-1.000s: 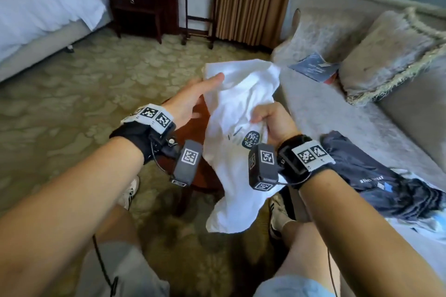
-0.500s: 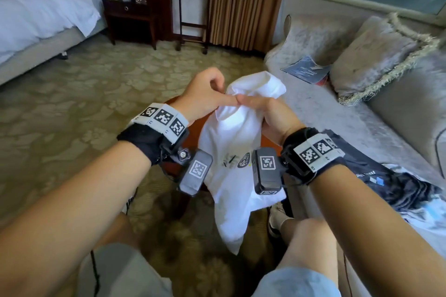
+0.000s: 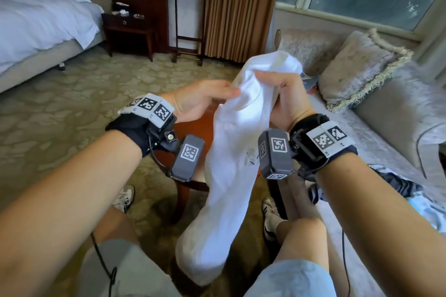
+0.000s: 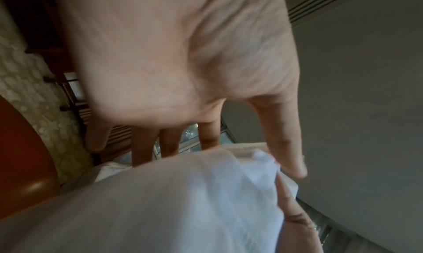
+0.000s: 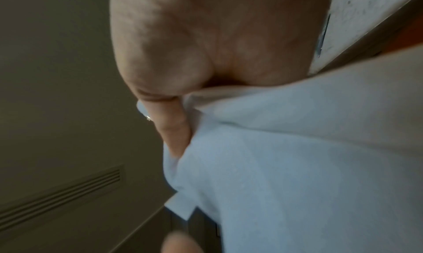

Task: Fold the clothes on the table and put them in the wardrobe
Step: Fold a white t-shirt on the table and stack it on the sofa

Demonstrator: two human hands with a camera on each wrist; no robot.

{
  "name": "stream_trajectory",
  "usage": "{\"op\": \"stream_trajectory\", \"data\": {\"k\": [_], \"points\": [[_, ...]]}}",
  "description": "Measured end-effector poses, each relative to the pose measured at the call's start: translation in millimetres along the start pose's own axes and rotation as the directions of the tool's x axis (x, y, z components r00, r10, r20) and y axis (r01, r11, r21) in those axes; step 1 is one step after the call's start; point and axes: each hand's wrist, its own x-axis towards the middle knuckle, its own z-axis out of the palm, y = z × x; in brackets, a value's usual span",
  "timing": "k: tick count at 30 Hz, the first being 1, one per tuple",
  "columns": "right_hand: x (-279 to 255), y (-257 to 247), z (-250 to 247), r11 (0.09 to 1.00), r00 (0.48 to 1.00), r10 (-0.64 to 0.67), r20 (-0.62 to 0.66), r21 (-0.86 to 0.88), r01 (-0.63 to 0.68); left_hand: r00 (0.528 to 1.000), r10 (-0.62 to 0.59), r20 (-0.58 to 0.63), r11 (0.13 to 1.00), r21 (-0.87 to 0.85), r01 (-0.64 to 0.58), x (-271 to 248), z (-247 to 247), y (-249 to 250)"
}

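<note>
A white garment point(image 3: 231, 152) with a small dark print hangs from my hands, above a round red-brown table point(image 3: 193, 128) and down between my knees. My right hand point(image 3: 282, 96) grips its bunched top edge with curled fingers; the right wrist view shows the cloth point(image 5: 297, 157) tucked under that hand point(image 5: 194, 48). My left hand point(image 3: 205, 99) reaches in from the left, fingertips touching the fabric's edge. In the left wrist view its fingers point(image 4: 142, 144) are straight and pass behind the cloth point(image 4: 183, 202), with the thumb apart at its edge. The wardrobe is not in sight.
A grey sofa point(image 3: 376, 137) on the right holds a fringed cushion point(image 3: 362, 67), a booklet point(image 3: 311, 79) and a dark blue garment point(image 3: 395, 183). A bed point(image 3: 36, 26), a nightstand point(image 3: 128, 29), a valet stand point(image 3: 188, 19) and a curtain point(image 3: 239, 7) stand beyond the patterned carpet.
Both hands have risen with the white garment, which now hangs longer between my knees. My left hand uncurled from a fist at the cloth to straight fingers. The right hand kept its grip.
</note>
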Motion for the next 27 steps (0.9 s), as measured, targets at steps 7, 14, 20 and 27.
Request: {"op": "stream_trajectory", "data": {"k": [7,14,20,27], "points": [[-5.8,4.8,-12.4,0.991,0.978,-0.112,-0.177,-0.091,0.097,0.978,-0.177,-0.111,0.823,0.529,0.209,-10.1,-25.4,-18.9],[16.2,24.7,-42.2,0.954,0.907,-0.179,-0.382,-0.291,0.066,0.894,0.148,-0.423,0.790,0.594,0.150,-16.9,-60.5,-31.2],[19.9,30.9,-71.0,0.871,0.899,-0.192,-0.395,-0.491,-0.030,0.791,0.243,-0.562,0.768,0.609,0.197,-9.1,-93.3,-44.8],[31.4,43.7,-92.5,0.849,0.865,-0.089,-0.493,-0.491,-0.193,0.772,0.234,-0.591,0.672,0.672,0.311,0.0,-109.7,-45.3]]}}
